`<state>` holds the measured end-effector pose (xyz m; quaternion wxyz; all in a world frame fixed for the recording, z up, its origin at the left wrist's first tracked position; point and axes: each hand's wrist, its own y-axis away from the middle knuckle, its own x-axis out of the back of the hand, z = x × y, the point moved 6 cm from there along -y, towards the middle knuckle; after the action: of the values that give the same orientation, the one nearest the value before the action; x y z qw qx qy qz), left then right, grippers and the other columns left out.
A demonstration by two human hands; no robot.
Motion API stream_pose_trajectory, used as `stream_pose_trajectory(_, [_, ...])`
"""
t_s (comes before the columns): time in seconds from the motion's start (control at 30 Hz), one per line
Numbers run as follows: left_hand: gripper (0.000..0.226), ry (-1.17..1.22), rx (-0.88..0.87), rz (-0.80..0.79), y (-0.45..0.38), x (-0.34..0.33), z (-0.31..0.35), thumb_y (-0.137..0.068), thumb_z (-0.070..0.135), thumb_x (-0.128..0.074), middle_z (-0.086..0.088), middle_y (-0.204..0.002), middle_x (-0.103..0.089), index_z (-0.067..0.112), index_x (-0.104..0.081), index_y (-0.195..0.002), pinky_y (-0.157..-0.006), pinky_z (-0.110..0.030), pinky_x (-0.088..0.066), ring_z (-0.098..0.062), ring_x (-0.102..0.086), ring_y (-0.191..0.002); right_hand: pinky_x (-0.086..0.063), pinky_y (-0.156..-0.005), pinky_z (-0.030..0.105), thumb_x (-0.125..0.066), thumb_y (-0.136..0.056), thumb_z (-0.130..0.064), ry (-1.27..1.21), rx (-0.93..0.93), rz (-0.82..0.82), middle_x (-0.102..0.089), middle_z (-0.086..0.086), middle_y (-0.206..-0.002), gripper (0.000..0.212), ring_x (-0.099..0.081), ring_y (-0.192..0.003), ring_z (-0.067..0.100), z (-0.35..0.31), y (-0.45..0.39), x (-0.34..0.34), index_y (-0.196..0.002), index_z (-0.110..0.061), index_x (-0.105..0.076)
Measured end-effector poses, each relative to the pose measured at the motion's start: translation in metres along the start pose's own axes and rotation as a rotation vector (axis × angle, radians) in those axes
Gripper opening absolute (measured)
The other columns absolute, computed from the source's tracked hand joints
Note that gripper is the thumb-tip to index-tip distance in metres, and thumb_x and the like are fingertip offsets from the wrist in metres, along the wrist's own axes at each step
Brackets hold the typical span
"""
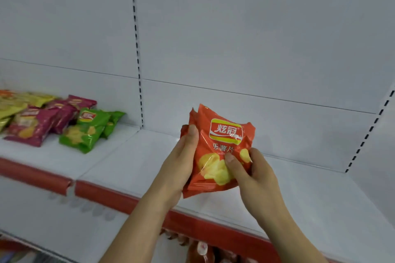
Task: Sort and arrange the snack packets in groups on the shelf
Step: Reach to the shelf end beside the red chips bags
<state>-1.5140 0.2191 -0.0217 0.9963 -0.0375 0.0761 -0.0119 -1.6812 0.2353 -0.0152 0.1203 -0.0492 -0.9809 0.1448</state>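
Observation:
Both hands hold a small stack of orange-red chip packets [220, 147] upright above the white shelf [136, 156]. My left hand [179, 162] grips the stack's left edge, thumb on the front. My right hand [252, 173] pinches the lower right corner, thumb over the printed chips. On the shelf's left section lie green packets [85, 132], magenta packets [38, 126] and yellow packets [23, 100] in a loose pile.
The shelf has a red front strip [111, 196] and a white back panel with slotted uprights [139, 66]. Bottles or packets [203, 250] show on a lower level beneath the shelf edge.

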Motion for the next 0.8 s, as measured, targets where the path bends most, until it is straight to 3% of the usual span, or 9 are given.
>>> stream_pose_trajectory(0.13, [0.057, -0.031, -0.05, 0.118, 0.021, 0.101, 0.014, -0.081, 0.076, -0.059, 0.009, -0.117, -0.077, 0.043, -0.068, -0.126, -0.101, -0.047, -0.055, -0.015, -0.075, -0.107, -0.057, -0.083, 0.035, -0.061, -0.095, -0.04, -0.047, -0.023, -0.103, -0.075, -0.013, -0.094, 0.016, -0.071, -0.087, 0.005, -0.028, 0.018, -0.088, -0.1, -0.027, -0.068])
stream_pose_trajectory(0.3, [0.053, -0.092, -0.082, 0.254, 0.039, 0.2, 0.032, -0.083, 0.078, -0.053, 0.015, -0.111, -0.077, 0.044, -0.07, -0.119, -0.101, -0.044, -0.056, -0.009, -0.074, -0.105, -0.055, -0.073, 0.022, -0.055, -0.095, -0.052, -0.07, -0.022, -0.127, -0.074, -0.017, -0.091, 0.029, -0.07, -0.085, 0.002, -0.055, 0.025, -0.182, -0.098, -0.025, -0.067])
stream_pose_trajectory(0.43, [0.041, -0.079, -0.105, 0.382, 0.042, 0.263, 0.042, -0.081, 0.071, -0.059, 0.012, -0.104, -0.079, 0.043, -0.072, -0.109, -0.097, -0.047, -0.058, -0.013, -0.076, -0.099, -0.061, -0.081, 0.045, -0.056, -0.098, -0.048, -0.238, -0.148, -0.063, -0.076, -0.006, -0.102, 0.025, -0.073, -0.096, 0.017, -0.058, 0.008, -0.225, -0.106, -0.029, -0.068])
stream_pose_trajectory(0.53, [0.037, -0.075, -0.093, 0.512, 0.036, 0.307, 0.043, -0.091, 0.066, -0.055, 0.01, -0.098, -0.08, 0.038, -0.069, -0.111, -0.088, -0.045, -0.062, -0.012, -0.077, -0.089, -0.056, -0.089, 0.048, -0.054, -0.095, -0.05, -0.138, -0.158, 0.041, -0.074, -0.006, -0.103, 0.026, -0.07, -0.098, 0.019, -0.053, -0.027, -0.241, -0.103, -0.028, -0.065])
stream_pose_trajectory(0.63, [0.041, -0.109, -0.068, 0.543, 0.022, 0.339, 0.041, -0.093, 0.067, -0.052, 0.009, -0.098, -0.08, 0.036, -0.07, -0.113, -0.087, -0.046, -0.062, -0.015, -0.077, -0.091, -0.053, -0.091, 0.047, -0.052, -0.098, -0.033, -0.047, -0.234, 0.077, -0.069, 0.003, -0.104, 0.014, -0.065, -0.096, 0.023, -0.035, -0.069, -0.257, -0.099, -0.021, -0.06])
stream_pose_trajectory(0.8, [0.031, -0.239, -0.055, 0.519, -0.012, 0.362, 0.046, -0.096, 0.062, -0.051, 0.014, -0.091, -0.079, 0.037, -0.07, -0.099, -0.079, -0.033, -0.059, -0.009, -0.075, -0.088, -0.045, -0.071, 0.036, -0.061, -0.091, -0.021, 0.173, -0.279, -0.055, -0.063, 0.008, -0.083, 0.021, -0.057, -0.074, 0.024, 0.002, -0.129, -0.305, -0.095, -0.001, -0.063])
